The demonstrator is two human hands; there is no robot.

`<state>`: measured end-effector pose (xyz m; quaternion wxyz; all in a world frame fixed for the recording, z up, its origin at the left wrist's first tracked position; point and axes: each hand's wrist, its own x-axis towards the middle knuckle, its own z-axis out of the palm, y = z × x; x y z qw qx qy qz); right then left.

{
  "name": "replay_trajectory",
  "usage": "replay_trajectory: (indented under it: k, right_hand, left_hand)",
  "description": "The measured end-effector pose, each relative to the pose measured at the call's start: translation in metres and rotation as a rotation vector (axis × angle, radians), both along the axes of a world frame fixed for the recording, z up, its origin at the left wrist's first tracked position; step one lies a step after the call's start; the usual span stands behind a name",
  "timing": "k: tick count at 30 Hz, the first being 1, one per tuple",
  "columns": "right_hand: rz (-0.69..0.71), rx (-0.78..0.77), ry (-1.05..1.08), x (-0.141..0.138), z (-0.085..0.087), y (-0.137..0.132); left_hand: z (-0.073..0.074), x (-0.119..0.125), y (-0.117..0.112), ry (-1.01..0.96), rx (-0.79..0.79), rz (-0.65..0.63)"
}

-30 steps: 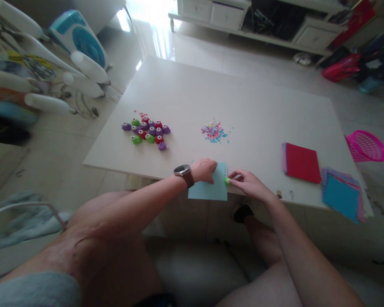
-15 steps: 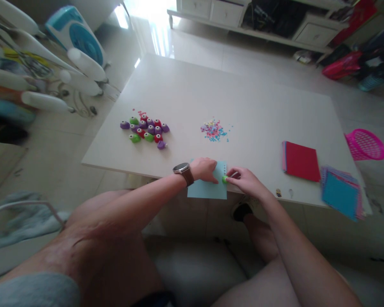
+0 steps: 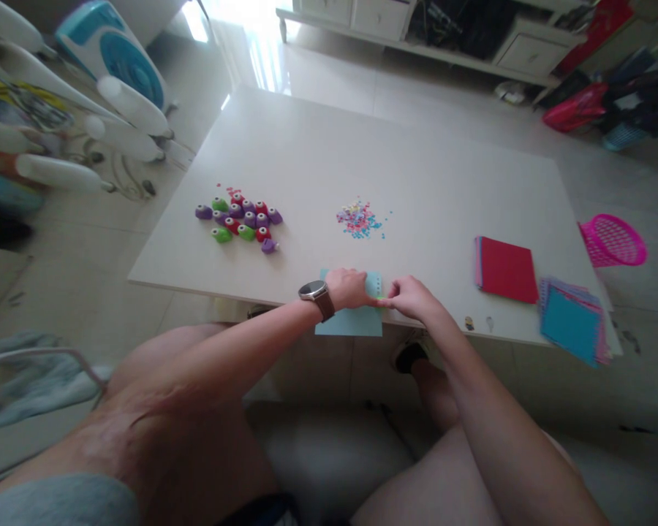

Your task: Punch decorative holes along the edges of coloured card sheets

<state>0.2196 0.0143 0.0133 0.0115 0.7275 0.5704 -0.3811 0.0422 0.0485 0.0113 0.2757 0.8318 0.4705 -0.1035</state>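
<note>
A sheet of light blue paper [image 3: 356,324] lies at the table's near edge and overhangs it slightly. Small punched holes run along its right margin. My left hand [image 3: 351,288], with a watch on the wrist, rests on the paper, thumb stretched right to the green hole punch [image 3: 382,301]. My right hand [image 3: 411,298] grips that punch at the paper's right edge, its fingers closed and covering most of it. Several purple, red and green hole punches [image 3: 246,215] stand grouped to the left. Tiny coloured paper bits [image 3: 360,219] are piled beyond the paper.
On the right of the white table [image 3: 417,161] are a red-topped paper stack [image 3: 507,269] and fanned blue and pink sheets [image 3: 571,321]. Two small objects [image 3: 469,323] lie near the front edge. A pink basket [image 3: 617,241] stands past the right end.
My left thumb has reached right onto the green punch. My right hand has closed in around it, hiding more of it. The whole view has shifted slightly.
</note>
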Motion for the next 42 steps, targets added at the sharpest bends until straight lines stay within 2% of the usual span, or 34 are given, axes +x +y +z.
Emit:
replay_trajectory:
  k: [5,9,12,16,18,20,23,27,32,35,38,42]
  right_hand:
    - [0.035,-0.056,-0.06,-0.006,0.004,0.004]
    - [0.056,-0.021,-0.103,-0.008,0.002,0.006]
    - [0.021,-0.044,-0.02,-0.003,0.001,0.004]
    - [-0.058,-0.085,0.18,0.013,0.006,-0.002]
    - [-0.097,-0.058,0.184,0.021,0.008,-0.005]
    - [-0.103,0.034,0.138,0.026,0.009,-0.007]
    - [-0.002,0.183,0.086,0.025,0.005,-0.01]
    - [0.158,0.197,0.046,0.015,-0.002,-0.013]
    - [0.212,0.239,-0.153,0.024,-0.002,-0.011]
    - [0.239,0.248,-0.226,0.033,0.0,-0.011]
    - [0.254,0.262,-0.16,0.032,0.007,-0.012]
    - [0.291,0.155,-0.106,0.018,0.019,-0.013]
  left_hand:
    - [0.006,0.004,-0.001,0.04,-0.029,0.032]
    - [0.007,0.005,0.002,0.062,-0.013,0.021]
    - [0.008,0.002,0.006,0.071,-0.042,-0.047]
    - [0.006,-0.004,0.004,0.081,-0.002,-0.13]
    - [0.005,-0.006,-0.001,0.082,0.02,-0.14]
    - [0.004,-0.007,-0.004,0.08,0.028,-0.136]
    - [0.004,-0.007,-0.004,0.082,0.027,-0.144]
    - [0.006,-0.006,0.0,0.098,0.003,-0.161]
    - [0.005,-0.006,0.003,0.089,0.01,-0.168]
    - [0.002,-0.007,0.003,0.085,0.029,-0.163]
    - [0.0,-0.007,0.002,0.081,0.034,-0.157]
    - [0.001,-0.006,0.002,0.082,0.028,-0.15]
